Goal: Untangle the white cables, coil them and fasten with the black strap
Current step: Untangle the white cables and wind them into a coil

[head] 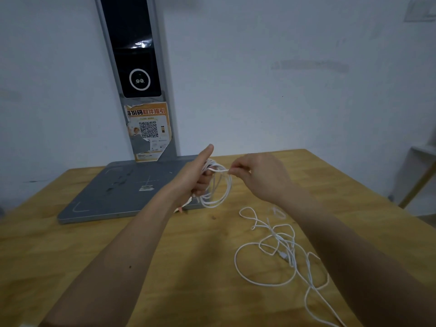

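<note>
- Left hand point(200, 175) grips a coiled white cable point(218, 185), thumb raised.
- Right hand point(254, 175) pinches that coil's strand.
- Tangled white cables point(280, 251) lie on the wooden surface point(188, 256).

The fingers of the left hand point(197, 178) are largely concealed behind its own palm and wrist, so the grip on the coiled white cable point(218, 185) cannot be fully traced. The upper turns of the coil are hidden within that hand. The fingertips of the right hand point(256, 178) are masked by the knuckles where the cable end is pinched. The loose white cables point(280, 250) are cut off by the lower picture edge and partly covered by the right forearm; their crossings are too fine to be resolved. The small print on the orange sticker point(148, 128) is illegible. The scanner column point(132, 55) is cropped at the top.
</note>
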